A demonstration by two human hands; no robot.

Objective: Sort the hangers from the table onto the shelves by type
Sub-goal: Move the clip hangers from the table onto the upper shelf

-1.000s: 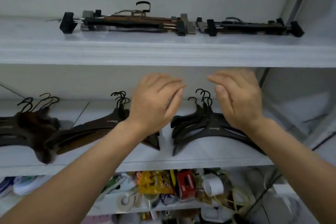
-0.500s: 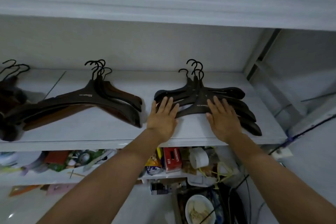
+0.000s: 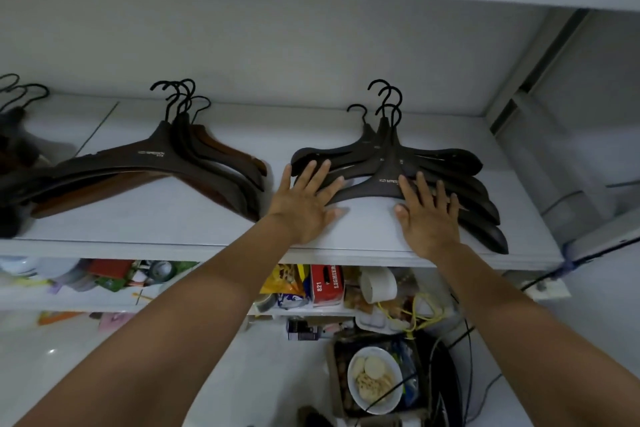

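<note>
On a white shelf [image 3: 145, 229], hangers lie sorted in flat heaps, hooks pointing to the back wall: a dark heap [image 3: 14, 156] cut off at the far left edge, then a black-and-brown heap [image 3: 152, 163] fanned out beside it. Next comes the person's left hand [image 3: 304, 208], flat, fingers straight and spread, fingertips resting on the left arms of the black hangers [image 3: 391, 180] at the shelf's right end. The right hand [image 3: 429, 222] mirrors it, likewise flat and gripping nothing, fingers lying over the right arm of the front hanger. The paired palms appear to be squaring the stack so that it sits apart from the neighbouring heap and back from the edge, which suggests this batch is placed. Below, a cluttered lower shelf holds a red box [image 3: 327, 284] and a roll of tape [image 3: 379, 284]; a bowl of biscuits [image 3: 374, 380] sits lower down
</note>
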